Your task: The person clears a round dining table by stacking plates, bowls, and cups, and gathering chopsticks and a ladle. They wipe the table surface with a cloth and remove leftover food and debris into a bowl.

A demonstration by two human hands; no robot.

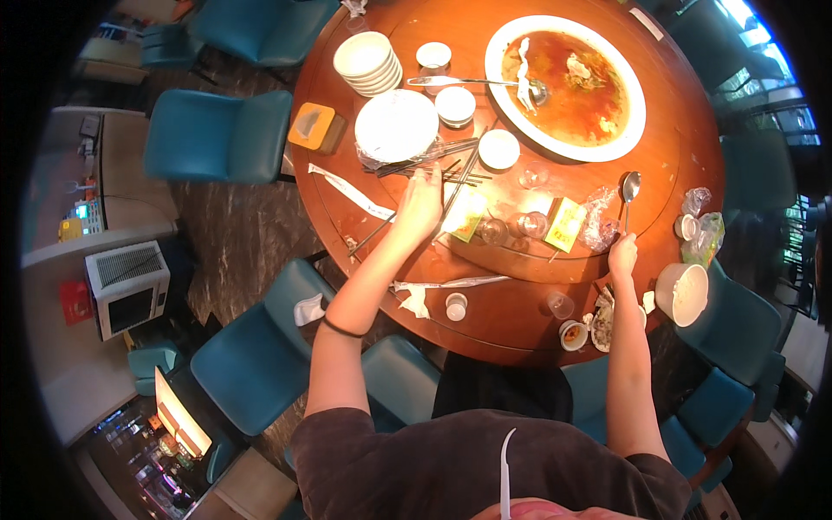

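Observation:
My left hand (421, 198) reaches to a loose pile of dark chopsticks (465, 175) beside a stack of white plates (397, 125); whether its fingers grip any is unclear. On the right, my right hand (623, 255) holds a metal spoon (630, 186) by its handle, bowl end pointing away from me. Between my hands are two yellow-green boxes (566, 224), clear cups (533, 224) and crumpled clear plastic wrap (599, 218). Farther off, a large white dish (636, 123) holds reddish broth with food bits, and a long-handled ladle (455, 81) lies across its rim.
Stacked white bowls (368, 64) and an orange-topped box (312, 127) stand at the left of the round wooden table (494, 325). A white tub (682, 294) and a food bowl (603, 322) sit near the right edge. Teal chairs (260, 361) surround the table.

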